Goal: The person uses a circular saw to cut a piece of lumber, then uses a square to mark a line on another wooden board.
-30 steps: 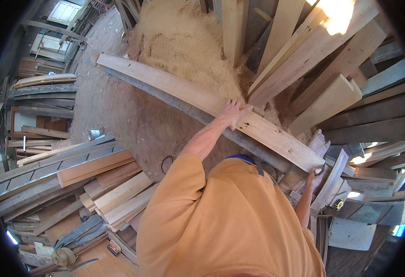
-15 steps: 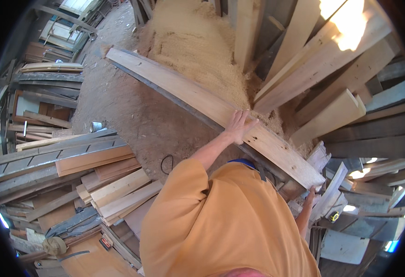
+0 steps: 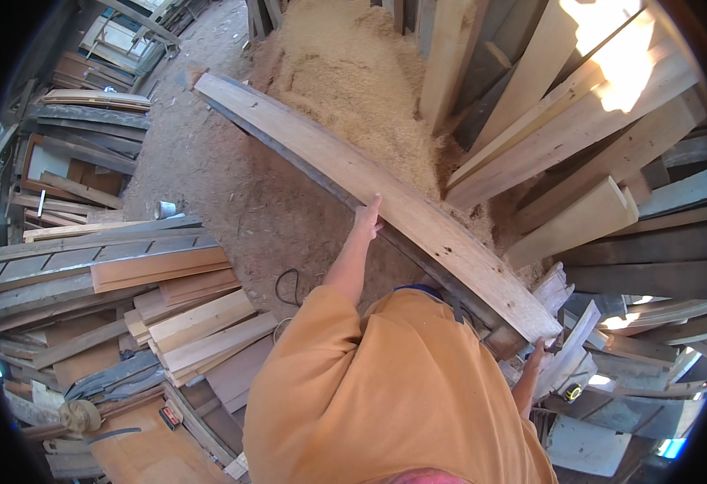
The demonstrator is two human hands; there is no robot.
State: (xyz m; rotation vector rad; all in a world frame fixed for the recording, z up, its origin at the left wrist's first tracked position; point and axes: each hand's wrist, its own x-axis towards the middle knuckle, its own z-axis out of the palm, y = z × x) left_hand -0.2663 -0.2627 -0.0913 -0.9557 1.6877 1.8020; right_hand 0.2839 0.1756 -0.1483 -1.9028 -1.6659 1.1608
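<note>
A long pale wooden board (image 3: 321, 153), with a few dark knots toward its near end, runs from the upper left down to the lower right in front of me. My left hand (image 3: 369, 218) grips its near long edge about midway, with one digit stretched over the top face and the others partly hidden by the edge. At the lower right end, my right hand (image 3: 538, 352) is closed on the board's corner; most of its fingers are out of sight. Beneath the board, a darker timber edge shows along the near side.
Tall planks (image 3: 523, 153) lean on the right. Sawdust (image 3: 345, 81) is heaped beyond the board. Stacked boards (image 3: 200, 323) fill the lower left, near a white cup (image 3: 164, 210) and a dark cord loop (image 3: 287, 286). A yellow tape measure (image 3: 573, 393) lies among scraps at right.
My left hand has slid left along the board, from lying across its top face to gripping the near edge. My right hand stays at the end. The view has shifted slightly.
</note>
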